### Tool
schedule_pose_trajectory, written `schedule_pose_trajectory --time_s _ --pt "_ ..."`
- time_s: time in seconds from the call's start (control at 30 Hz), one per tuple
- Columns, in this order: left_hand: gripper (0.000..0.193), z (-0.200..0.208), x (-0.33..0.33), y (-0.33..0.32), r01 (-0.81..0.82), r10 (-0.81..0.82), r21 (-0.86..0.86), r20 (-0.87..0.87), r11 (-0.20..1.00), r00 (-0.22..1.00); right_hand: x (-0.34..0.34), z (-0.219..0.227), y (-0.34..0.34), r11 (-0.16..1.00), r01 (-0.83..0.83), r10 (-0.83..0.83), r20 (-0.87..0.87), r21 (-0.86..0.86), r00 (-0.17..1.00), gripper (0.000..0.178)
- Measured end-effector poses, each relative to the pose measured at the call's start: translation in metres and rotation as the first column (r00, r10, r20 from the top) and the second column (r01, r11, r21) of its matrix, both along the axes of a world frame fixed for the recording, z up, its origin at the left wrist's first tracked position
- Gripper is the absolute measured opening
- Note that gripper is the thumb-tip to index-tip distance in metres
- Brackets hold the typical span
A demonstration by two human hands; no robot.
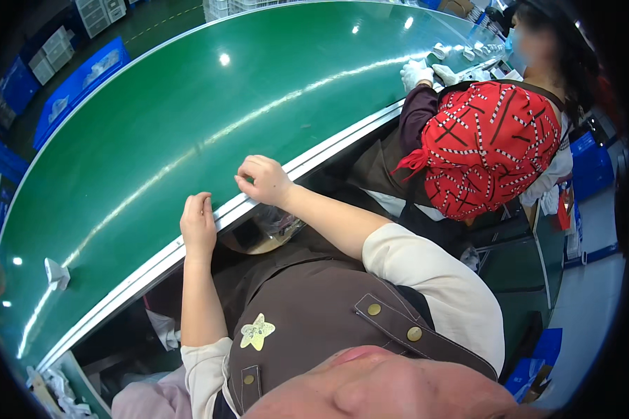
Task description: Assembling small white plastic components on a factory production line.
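My left hand (198, 222) rests at the near edge of the green conveyor belt (140, 160), by its pale metal rail (147, 278). Its fingers are loosely bent, and nothing shows in them. Just to the right, my right hand (265, 183) hovers over the same edge with curled fingers and a gap between thumb and fingertips, also without a visible object. The undersides of both hands are hidden. A small white flared part (57, 274) stands on the belt at the far left, well apart from both hands.
At right, a co-worker in a red patterned garment (493, 150) works at the belt with white gloves (417, 74). Several white parts (468, 52) line the belt beyond. Blue bins (80, 87) stand past its far edge. A clear plastic bag (276, 220) lies below the rail.
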State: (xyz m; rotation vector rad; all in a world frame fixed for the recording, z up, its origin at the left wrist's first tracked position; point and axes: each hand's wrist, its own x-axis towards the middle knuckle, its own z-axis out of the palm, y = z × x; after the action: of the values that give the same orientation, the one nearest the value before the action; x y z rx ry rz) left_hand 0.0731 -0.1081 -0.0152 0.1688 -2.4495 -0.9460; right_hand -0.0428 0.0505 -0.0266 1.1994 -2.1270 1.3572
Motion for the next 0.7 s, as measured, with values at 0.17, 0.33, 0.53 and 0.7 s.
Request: schedule_pose_trajectory --time_s 0.17,0.33,0.53,0.7 --pt "0.013 -0.022 -0.006 -0.012 -0.069 0.079 0.197 -0.043 0.978 0.996 -0.006 -0.012 -0.007 0.999 -0.019 0.019 -0.018 -0.043 1.0 0.012" --pt "0.017 -0.005 0.0 -0.02 -0.016 -0.008 0.721 0.031 0.693 0.999 0.003 -0.003 -0.005 0.998 0.012 -0.013 0.017 0.065 1.0 0.012" --pt "0.018 0.012 0.009 -0.06 -0.078 0.092 0.432 -0.012 0.899 0.996 0.006 -0.006 -0.005 0.993 -0.03 0.025 0.048 0.112 0.999 0.012" --pt "0.026 0.022 0.038 -0.145 -0.399 0.426 0.151 -0.295 0.905 0.855 0.006 -0.005 -0.009 0.994 -0.011 0.015 -0.037 0.109 0.999 0.012"
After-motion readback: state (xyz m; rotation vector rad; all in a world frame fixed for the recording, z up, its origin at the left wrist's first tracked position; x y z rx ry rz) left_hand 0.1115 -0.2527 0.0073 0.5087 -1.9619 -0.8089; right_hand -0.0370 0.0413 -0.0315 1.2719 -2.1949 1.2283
